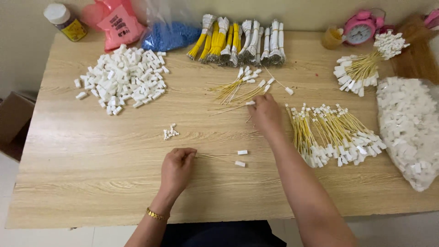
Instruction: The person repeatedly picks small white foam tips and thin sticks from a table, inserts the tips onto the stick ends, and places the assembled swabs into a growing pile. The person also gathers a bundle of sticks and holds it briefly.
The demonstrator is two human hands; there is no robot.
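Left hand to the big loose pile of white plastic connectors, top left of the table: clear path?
Probably yes. The left hand pinches thin yellow wires near the front edge; only bare wooden table lies between it and the white connector pile, but its fingers are occupied.

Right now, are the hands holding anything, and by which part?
Left hand pinches two yellow wires by their bare ends. Right hand touches a loose wire; a grip cannot be told.
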